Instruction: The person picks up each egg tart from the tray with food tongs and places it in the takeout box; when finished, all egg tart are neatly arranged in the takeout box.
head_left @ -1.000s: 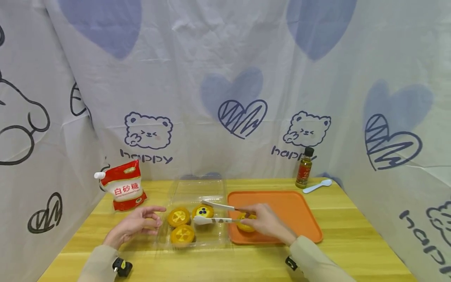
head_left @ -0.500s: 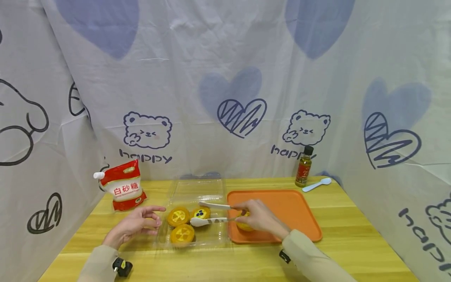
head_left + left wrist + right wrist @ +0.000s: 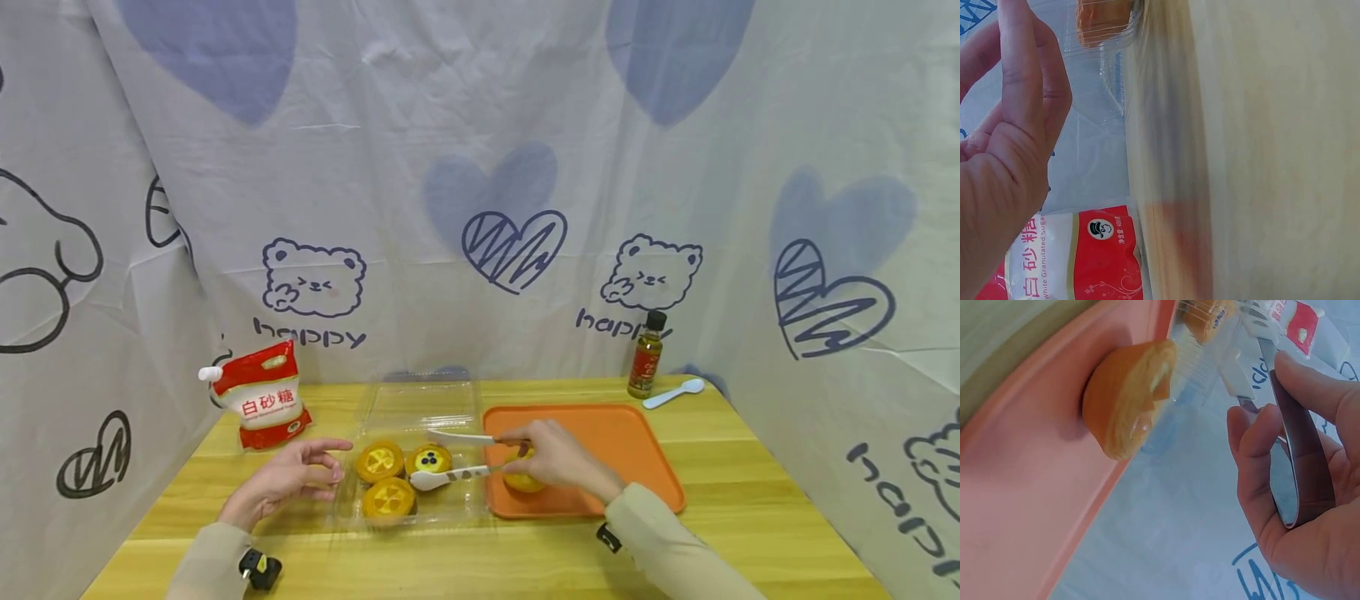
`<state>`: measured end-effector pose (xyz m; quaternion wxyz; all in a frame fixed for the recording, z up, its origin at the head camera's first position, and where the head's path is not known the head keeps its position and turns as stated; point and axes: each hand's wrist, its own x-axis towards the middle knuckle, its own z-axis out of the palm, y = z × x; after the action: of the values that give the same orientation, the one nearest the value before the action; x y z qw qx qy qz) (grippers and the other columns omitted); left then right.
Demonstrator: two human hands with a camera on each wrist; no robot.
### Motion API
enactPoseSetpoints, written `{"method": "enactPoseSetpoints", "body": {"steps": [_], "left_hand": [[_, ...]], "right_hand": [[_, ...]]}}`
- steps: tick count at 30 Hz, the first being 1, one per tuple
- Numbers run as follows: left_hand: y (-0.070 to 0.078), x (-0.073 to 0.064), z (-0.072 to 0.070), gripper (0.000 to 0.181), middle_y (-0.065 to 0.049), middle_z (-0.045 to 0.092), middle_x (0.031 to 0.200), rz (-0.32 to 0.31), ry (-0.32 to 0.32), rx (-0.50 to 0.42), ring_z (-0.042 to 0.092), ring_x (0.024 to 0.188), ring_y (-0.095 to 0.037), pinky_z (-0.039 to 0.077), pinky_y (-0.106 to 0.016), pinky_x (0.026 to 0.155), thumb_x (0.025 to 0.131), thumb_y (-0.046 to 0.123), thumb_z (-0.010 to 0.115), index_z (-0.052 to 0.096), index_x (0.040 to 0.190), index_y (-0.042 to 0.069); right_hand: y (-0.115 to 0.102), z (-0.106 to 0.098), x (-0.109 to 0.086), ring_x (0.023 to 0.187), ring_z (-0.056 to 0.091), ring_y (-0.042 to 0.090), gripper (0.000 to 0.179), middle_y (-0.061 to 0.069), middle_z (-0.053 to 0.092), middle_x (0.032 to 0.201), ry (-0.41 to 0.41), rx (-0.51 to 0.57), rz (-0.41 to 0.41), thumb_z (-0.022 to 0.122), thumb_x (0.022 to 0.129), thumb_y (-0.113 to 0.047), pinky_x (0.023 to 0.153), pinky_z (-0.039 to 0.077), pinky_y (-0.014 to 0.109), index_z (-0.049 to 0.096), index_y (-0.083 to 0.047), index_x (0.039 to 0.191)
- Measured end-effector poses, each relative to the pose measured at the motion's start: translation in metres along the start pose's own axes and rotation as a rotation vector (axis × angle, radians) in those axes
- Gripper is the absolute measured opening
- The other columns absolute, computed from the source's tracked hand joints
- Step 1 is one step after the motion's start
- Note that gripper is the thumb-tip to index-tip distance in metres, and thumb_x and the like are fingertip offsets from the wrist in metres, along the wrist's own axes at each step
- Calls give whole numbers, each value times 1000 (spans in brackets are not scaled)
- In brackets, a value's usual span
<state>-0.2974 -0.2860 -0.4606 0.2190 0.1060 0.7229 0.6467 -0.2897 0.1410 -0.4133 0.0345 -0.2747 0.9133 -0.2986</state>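
My right hand (image 3: 558, 454) grips metal tongs (image 3: 1300, 450) with white tips, its thumb on one arm and its fingers on the other. The spread tips reach into a clear plastic container (image 3: 468, 504), one on either side of an egg tart topped with blueberries (image 3: 429, 459). Whether the tips touch this tart I cannot tell. Two fruit-topped tarts, one behind (image 3: 379, 462) and one in front (image 3: 389, 498), sit to its left. Another tart (image 3: 1125, 400) lies on the orange tray (image 3: 600, 433), partly hidden by my right hand in the head view. My left hand (image 3: 292, 477) hovers beside the container's left side, fingers loosely bent, holding nothing.
A red and white sugar bag (image 3: 268, 400) stands at the back left. At the back right are a dark-capped bottle (image 3: 647, 358) and a pale blue spoon (image 3: 675, 394). The container's clear lid (image 3: 420, 404) is raised behind it. Printed cloth (image 3: 420, 317) surrounds the wooden table.
The tongs have moved slightly left and their tips have spread wider. The blueberry tart has shifted a little left and lower, and now lies flatter. My left hand has stayed put.
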Motion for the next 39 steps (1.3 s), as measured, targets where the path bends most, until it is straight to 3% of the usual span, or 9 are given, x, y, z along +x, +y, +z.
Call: {"method": "enactPoseSetpoints", "body": {"steps": [3, 7, 10, 14, 16, 23, 31, 39], "left_hand": [[0, 0, 0, 65, -4, 62, 98, -2, 2, 3, 66, 85, -19, 61, -36, 78, 90, 4, 66, 34, 145, -9], [0, -1, 0, 65, -4, 62, 98, -3, -1, -3, 66, 85, -19, 61, -36, 78, 90, 4, 66, 33, 145, -9], [0, -1, 1, 64, -5, 62, 98, 1, -4, -6, 66, 84, -18, 62, -36, 78, 91, 4, 66, 34, 145, -9], [0, -1, 0, 64, -5, 62, 98, 0, -3, -7, 66, 84, -18, 62, -36, 78, 90, 4, 66, 34, 145, -8], [-1, -1, 0, 65, -4, 62, 98, -4, 2, -8, 66, 84, -18, 61, -36, 78, 90, 4, 66, 34, 145, -8], [-2, 0, -1, 65, -4, 62, 98, 3, -9, -11, 67, 85, -19, 61, -35, 79, 90, 4, 66, 34, 145, -8], [-3, 2, -1, 66, -3, 62, 98, 9, -13, -8, 67, 84, -17, 61, -35, 78, 90, 4, 66, 33, 145, -9], [-3, 1, -1, 64, -3, 63, 96, 13, -5, -4, 67, 81, -17, 62, -36, 77, 90, 4, 66, 35, 144, -9]], "right_hand": [[-2, -1, 0, 63, 59, 9, 42, 4, 75, 95, -3, -8, 15, 77, 84, -20, 51, 48, 22, 69, -9, 123], [-1, 2, -1, 49, 45, 6, 40, 5, 75, 96, 6, 0, 31, 76, 85, -18, 42, 38, 20, 69, -12, 124], [1, 6, -3, 55, 50, 5, 40, 6, 75, 105, 35, -14, 20, 75, 85, -19, 47, 42, 18, 68, -14, 125], [5, 11, -6, 76, 64, 8, 41, 7, 74, 109, 77, -40, -11, 75, 86, -20, 56, 51, 19, 68, -15, 126], [5, 13, -6, 78, 65, 9, 41, 9, 74, 109, 91, -42, -20, 75, 85, -19, 53, 51, 20, 68, -14, 125], [1, 13, -3, 80, 65, 7, 41, 1, 75, 105, 100, -115, -44, 77, 84, -23, 65, 53, 19, 70, -14, 123], [-1, 8, -4, 87, 67, 18, 45, 3, 73, 112, 76, -92, -19, 77, 83, -21, 64, 52, 22, 67, -15, 126], [-1, 3, -9, 74, 59, 4, 44, -2, 73, 108, 76, -84, 3, 77, 83, -21, 59, 49, 21, 68, -15, 126]]}}
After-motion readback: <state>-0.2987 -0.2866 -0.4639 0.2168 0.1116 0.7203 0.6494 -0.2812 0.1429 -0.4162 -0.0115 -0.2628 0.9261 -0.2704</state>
